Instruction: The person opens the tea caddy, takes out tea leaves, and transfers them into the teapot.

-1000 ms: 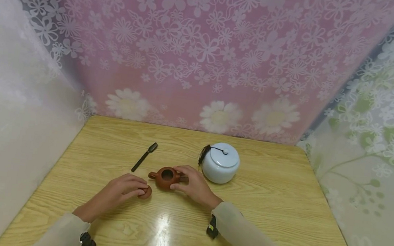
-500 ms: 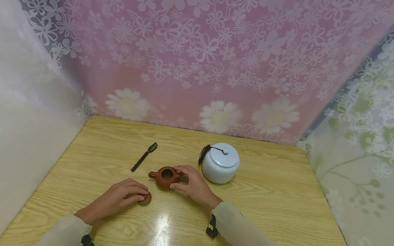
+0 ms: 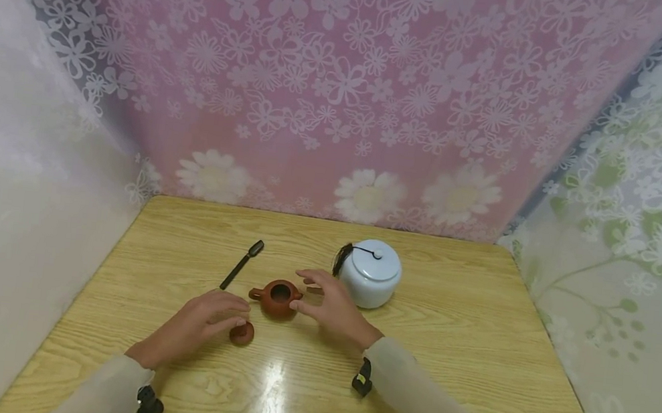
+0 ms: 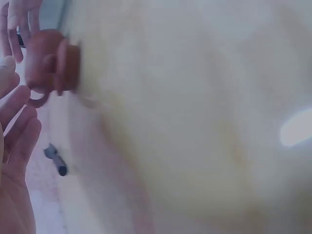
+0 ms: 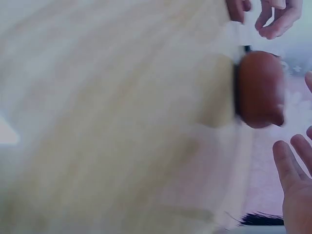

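A reddish-brown clay teapot (image 3: 279,309) without its lid stands on the wooden table, handle to the left. Its round lid (image 3: 241,335) lies knob up on the table, in front and to the left. My left hand (image 3: 191,326) hovers beside the lid with relaxed fingers, and the left wrist view shows a gap between fingertips and lid (image 4: 62,68). To the right of the teapot my right hand (image 3: 337,309) is spread around the spout side. In the right wrist view its fingers (image 5: 287,163) are apart from the teapot (image 5: 261,92).
Behind the teapot, to the left, lies a dark tea scoop (image 3: 240,267). A pale blue lidded jar (image 3: 370,284) with a black tassel (image 3: 342,259) stands close behind my right hand. Flowered cloth (image 3: 342,100) encloses the table (image 3: 440,379) at the back and sides.
The lid has come down toward me onto the table, and my left fingers have lifted off it. My right hand has let go of the teapot and opened slightly to the right.
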Demonstrator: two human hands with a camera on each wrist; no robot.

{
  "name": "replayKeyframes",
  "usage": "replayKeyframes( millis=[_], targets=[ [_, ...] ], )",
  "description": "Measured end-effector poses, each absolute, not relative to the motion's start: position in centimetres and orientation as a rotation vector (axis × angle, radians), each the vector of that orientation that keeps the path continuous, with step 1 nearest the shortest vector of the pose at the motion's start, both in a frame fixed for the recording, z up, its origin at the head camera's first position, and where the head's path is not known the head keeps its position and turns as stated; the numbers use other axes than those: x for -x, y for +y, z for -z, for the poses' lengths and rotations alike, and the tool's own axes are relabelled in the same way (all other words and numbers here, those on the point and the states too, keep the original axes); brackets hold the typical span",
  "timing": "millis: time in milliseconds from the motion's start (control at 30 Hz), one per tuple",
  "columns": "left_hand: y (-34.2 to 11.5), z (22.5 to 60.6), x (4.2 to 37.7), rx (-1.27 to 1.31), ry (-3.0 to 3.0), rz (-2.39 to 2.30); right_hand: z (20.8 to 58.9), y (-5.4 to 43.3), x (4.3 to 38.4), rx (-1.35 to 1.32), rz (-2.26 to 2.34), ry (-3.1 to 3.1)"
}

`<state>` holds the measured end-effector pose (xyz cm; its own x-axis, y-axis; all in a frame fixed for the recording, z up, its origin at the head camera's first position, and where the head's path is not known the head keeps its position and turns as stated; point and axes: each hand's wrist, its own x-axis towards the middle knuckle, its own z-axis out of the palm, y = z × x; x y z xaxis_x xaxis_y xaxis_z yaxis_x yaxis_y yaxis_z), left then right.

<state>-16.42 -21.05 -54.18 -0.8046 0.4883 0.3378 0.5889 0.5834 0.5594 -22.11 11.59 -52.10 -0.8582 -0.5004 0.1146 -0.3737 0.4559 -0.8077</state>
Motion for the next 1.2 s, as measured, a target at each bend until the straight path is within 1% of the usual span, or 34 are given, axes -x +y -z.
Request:
replayKeyframes(
  millis=[233, 400, 567, 867, 1200],
  targets=[
    [-19.4, 51.2, 18.3, 0.904, -2.649, 1.02, 48.6, 13.0, 22.6, 0.843, 1.472, 2.598],
    [-17.2, 48.8, 20.1, 0.923, -2.656, 1.019, 46.0, 14.8, 22.9, 0.911, 1.456, 2.69],
    [-14.8, 46.6, 21.7, 0.957, -2.639, 1.025, 44.5, 17.0, 23.5, 0.909, 1.474, 2.713],
    [-11.7, 44.4, 24.3, 0.957, -2.622, 1.03, 42.7, 20.6, 24.8, 0.727, 1.478, 2.722],
    [-8.4, 43.2, 26.2, 0.921, -2.652, 1.075, 43.6, 25.0, 26.8, 0.655, 1.587, 2.726]
  ],
)
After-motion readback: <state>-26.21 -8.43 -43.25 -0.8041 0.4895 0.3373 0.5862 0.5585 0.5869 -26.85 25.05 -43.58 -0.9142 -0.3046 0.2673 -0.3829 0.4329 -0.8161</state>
